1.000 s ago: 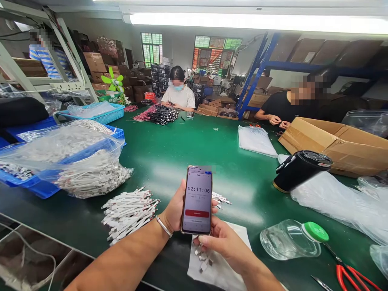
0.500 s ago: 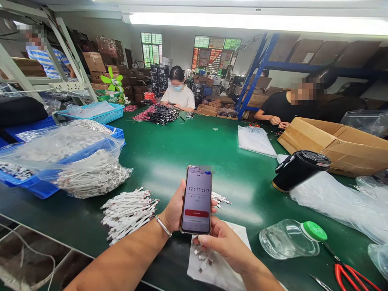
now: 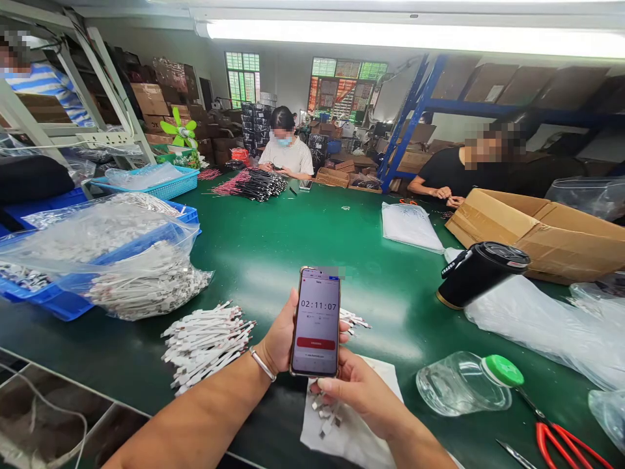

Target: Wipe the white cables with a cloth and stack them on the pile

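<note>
Both my hands hold a smartphone (image 3: 316, 322) upright over the green table (image 3: 273, 247); its screen shows a timer reading 02:11:07 and a red button. My left hand (image 3: 279, 340) wraps the phone from behind and the left. My right hand (image 3: 359, 391) supports its lower edge, fingers curled under it. Below the phone a white sheet (image 3: 354, 423) carries several small metal pieces (image 3: 326, 410). A fanned pile of white cable pieces (image 3: 205, 342) lies just left of my left wrist.
Blue trays with bagged white parts (image 3: 112, 260) sit at left. A black tumbler (image 3: 476, 273) lies on plastic bags at right, near a clear bottle with a green cap (image 3: 469, 384), red-handled scissors (image 3: 566, 440) and a cardboard box (image 3: 537, 231). Two people work at the far side; another stands at far left.
The timer has gone from 02:11:06 to 02:11:07. My hands and the phone stay in place; the person at far left has shifted further left.
</note>
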A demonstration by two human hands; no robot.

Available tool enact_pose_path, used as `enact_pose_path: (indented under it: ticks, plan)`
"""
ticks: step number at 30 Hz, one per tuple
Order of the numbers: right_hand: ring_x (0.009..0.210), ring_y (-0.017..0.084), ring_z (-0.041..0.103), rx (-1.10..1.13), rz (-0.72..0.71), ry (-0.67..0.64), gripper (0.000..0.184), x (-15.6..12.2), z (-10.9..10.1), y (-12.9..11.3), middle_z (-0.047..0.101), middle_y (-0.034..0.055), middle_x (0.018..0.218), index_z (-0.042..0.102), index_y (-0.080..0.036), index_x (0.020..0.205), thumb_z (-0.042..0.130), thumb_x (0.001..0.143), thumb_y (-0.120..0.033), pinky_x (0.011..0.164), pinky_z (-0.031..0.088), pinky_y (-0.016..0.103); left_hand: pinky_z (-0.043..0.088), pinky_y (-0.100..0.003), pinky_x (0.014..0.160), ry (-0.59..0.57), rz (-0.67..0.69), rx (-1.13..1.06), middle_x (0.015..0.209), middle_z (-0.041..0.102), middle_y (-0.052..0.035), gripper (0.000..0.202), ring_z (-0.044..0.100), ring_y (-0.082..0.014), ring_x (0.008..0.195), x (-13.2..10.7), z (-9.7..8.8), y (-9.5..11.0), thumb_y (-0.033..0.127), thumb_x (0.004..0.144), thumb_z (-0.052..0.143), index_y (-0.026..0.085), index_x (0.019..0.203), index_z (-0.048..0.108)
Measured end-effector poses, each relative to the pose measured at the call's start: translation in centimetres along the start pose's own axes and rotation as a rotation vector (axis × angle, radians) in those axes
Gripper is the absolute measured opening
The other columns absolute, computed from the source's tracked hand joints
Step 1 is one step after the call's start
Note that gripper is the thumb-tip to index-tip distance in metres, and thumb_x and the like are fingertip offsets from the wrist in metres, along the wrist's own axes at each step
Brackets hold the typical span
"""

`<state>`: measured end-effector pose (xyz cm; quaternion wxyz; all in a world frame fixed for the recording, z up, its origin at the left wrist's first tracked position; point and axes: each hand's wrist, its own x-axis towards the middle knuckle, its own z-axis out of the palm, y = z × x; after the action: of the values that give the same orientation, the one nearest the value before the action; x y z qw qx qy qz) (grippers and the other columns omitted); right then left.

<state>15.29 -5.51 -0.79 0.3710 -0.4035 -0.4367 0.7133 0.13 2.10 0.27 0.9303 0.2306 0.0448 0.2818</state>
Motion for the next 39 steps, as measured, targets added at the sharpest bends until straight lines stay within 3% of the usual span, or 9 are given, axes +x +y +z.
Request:
enact_pose_path:
  ticks: [39]
  plan:
    - [0.083, 0.017, 0.061, -0.009, 0.01, 0.007, 0.045, 0.02, -0.01, -0.05, 0.066, 0.0036, 0.09, 0.058, -0.019, 0.107, 0.075, 0.067, -0.031, 0.068, 0.044, 0.028, 0.045, -0.043, 0.083, 0.045, -0.001, 0.017, 0.11, 0.062, -0.0207, 0.086, 0.06, -0.0303, 0.099, 0.02, 0.21, -0.02, 0.072, 0.082, 0.017, 0.002, 0.119, 0.054]
